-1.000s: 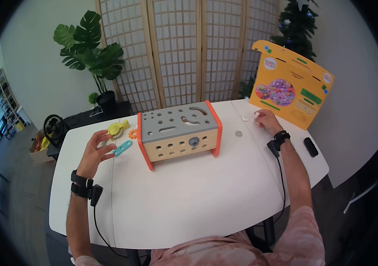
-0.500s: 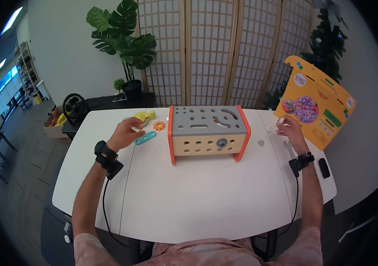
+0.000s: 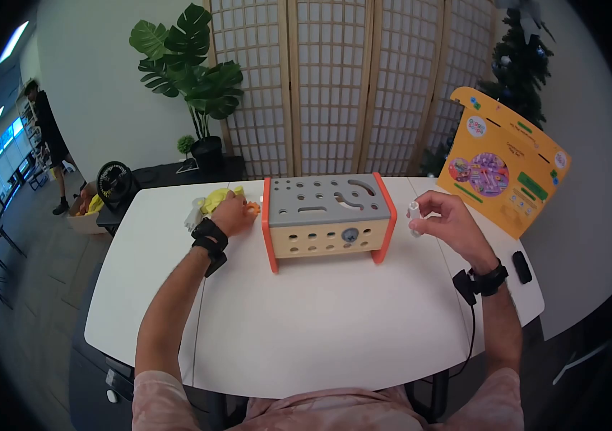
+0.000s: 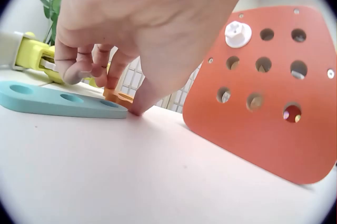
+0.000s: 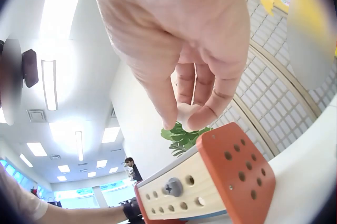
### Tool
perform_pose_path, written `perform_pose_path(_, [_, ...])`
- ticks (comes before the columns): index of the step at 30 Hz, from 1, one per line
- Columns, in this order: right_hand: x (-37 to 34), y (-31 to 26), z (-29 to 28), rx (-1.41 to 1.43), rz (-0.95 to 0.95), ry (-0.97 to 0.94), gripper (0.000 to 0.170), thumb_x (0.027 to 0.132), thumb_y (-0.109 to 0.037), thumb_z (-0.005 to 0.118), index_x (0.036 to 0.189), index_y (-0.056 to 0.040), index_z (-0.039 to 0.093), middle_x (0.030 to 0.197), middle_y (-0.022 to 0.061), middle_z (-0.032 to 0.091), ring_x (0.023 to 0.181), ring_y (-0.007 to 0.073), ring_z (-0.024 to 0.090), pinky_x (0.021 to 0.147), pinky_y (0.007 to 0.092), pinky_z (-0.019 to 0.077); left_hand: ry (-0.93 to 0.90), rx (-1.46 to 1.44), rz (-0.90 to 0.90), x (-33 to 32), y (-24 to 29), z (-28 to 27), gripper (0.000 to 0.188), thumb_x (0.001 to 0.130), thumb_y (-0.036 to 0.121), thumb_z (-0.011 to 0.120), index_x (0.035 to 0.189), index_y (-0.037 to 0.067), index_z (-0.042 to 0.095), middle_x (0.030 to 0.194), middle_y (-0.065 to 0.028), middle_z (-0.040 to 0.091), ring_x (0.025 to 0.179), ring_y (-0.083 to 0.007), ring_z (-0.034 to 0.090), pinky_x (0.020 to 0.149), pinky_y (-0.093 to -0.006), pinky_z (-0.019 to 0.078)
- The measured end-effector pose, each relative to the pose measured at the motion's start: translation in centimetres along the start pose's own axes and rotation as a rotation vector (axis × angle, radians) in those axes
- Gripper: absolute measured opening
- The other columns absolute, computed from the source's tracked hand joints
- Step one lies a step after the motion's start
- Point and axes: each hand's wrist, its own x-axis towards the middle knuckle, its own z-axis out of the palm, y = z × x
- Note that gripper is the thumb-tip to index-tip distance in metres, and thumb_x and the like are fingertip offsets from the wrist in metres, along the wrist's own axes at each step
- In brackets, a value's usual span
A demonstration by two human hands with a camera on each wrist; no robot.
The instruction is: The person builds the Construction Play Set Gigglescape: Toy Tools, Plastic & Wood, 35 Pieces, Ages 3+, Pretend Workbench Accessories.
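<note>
Left of centre, the left hand (image 3: 231, 215) is pinching the orange gear (image 3: 253, 207), ideally by its rim, while at right the right hand (image 3: 450, 221) is pinching a white peg (image 3: 414, 214).

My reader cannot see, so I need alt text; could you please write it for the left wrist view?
The person's left hand pinches an orange gear on a white table. Beside it lies a teal strip with three visible holes; at right stands an orange-red panel with round holes and a white hexagonal bolt head at its upper left.
</note>
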Motion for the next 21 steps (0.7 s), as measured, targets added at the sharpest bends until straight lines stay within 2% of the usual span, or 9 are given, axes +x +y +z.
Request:
perform_pose_path(1, [-0.2,-0.2,0.2,-0.017,-0.005,-0.025,0.02,0.097,-0.009,0.082,0.115,-0.0022,0.074,0.106,-0.0001,0.071,0.098,0.0076,0.066,0.085,0.0261,0.0593,0.078,-0.065,0.009,-0.2,0.3,-0.5,0.03,0.094,0.024,0.078,0.114,0.002,0.074,0.114,-0.0197,0.072,0.106,-0.0371,0.074,0.094,-0.0462,0.0605])
perform_pose_path(5, [-1.0,-1.6,1.6,0.137,0.031,-0.189,0.028,0.094,-0.006,0.085,0.119,-0.0016,0.073,0.113,0.0007,0.07,0.108,0.0077,0.065,0.095,0.0264,0.0591,0.031,-0.333,-0.017,-1.4,0.8,-3.9,0.03,0.086,0.014,0.086,0.111,0.003,0.074,0.098,-0.0164,0.079,0.089,-0.0326,0.079,0.082,-0.0407,0.0627])
perform_pose_path(7, [-1.1,-1.4,2.5,0.182,0.039,-0.225,0.029,0.094,-0.006,0.086,0.119,-0.0016,0.073,0.114,0.0004,0.07,0.107,0.0078,0.066,0.096,0.0266,0.0591,0.101,-0.387,0.016,-2.2,0.6,-5.3,0.03,0.087,0.008,0.087,0.113,0.002,0.074,0.089,-0.0147,0.082,0.076,-0.0248,0.081,0.073,-0.0334,0.0629])
perform_pose_path(8, [-1.2,-1.3,3.1,0.227,0.049,-0.266,0.03,0.093,-0.006,0.086,0.119,-0.0017,0.073,0.114,0.0002,0.07,0.107,0.0079,0.066,0.098,0.0268,0.0591,0.099,-0.383,0.022,-2.9,0.9,-6.2,0.03,0.087,0.008,0.087,0.113,0.002,0.074,0.089,-0.0147,0.082,0.076,-0.0248,0.081,0.073,-0.0334,0.0629])
perform_pose_path(10, [-1.5,-1.5,4.2,0.242,0.049,-0.265,0.031,0.092,-0.007,0.088,0.12,-0.0036,0.073,0.114,-0.0003,0.07,0.107,0.0086,0.068,0.098,0.0277,0.0593,0.3,-0.703,-0.034,-4.0,1.4,-8.0,0.026,0.092,0.003,0.083,0.116,0.001,0.074,0.094,-0.0153,0.083,0.081,-0.0181,0.081,0.073,-0.0292,0.0634])
perform_pose_path(12, [-1.6,-1.6,5.4,0.211,0.023,-0.226,0.031,0.094,-0.009,0.088,0.12,-0.0046,0.072,0.11,0.0008,0.074,0.102,0.0098,0.071,0.097,0.0283,0.06,0.435,-0.829,0.032,-4.9,2.2,-10.0,0.025,0.099,0.005,0.079,0.122,-0.001,0.073,0.102,-0.0122,0.081,0.088,-0.0171,0.081,0.077,-0.028,0.0668])
perform_pose_path(15, [-1.5,-2.0,7.3,0.23,0.014,-0.247,0.031,0.096,-0.011,0.086,0.124,-0.0039,0.073,0.102,0.0022,0.078,0.095,0.0101,0.074,0.093,0.0282,0.0604,0.436,-0.911,0.096,-7.4,6.3,-14.1,0.026,0.099,0.007,0.08,0.123,-0.002,0.072,0.103,-0.0102,0.078,0.089,-0.0171,0.081,0.08,-0.0279,0.0677])
perform_pose_path(18, [-1.2,-1.8,8.9,0.106,-0.08,-0.242,0.033,0.098,-0.012,0.084,0.128,-0.0015,0.075,0.098,0.0034,0.08,0.087,0.0093,0.074,0.087,0.0267,0.0599,0.202,-0.877,0.195,-9.8,9.8,-15.8,0.026,0.098,0.007,0.082,0.121,-0.001,0.074,0.096,-0.0078,0.079,0.089,-0.0155,0.081,0.079,-0.0251,0.065])
perform_pose_path(21, [-1.4,-1.8,10.4,0.15,-0.08,-0.239,0.027,0.099,-0.014,0.084,0.124,-0.0039,0.082,0.097,0.0046,0.082,0.085,0.0085,0.074,0.082,0.0253,0.0592,0.131,-0.813,0.23,-10.8,12.5,-15.3,0.023,0.096,0.007,0.084,0.116,-0.002,0.077,0.095,-0.0089,0.082,0.086,-0.0133,0.08,0.079,-0.0249,0.0645])
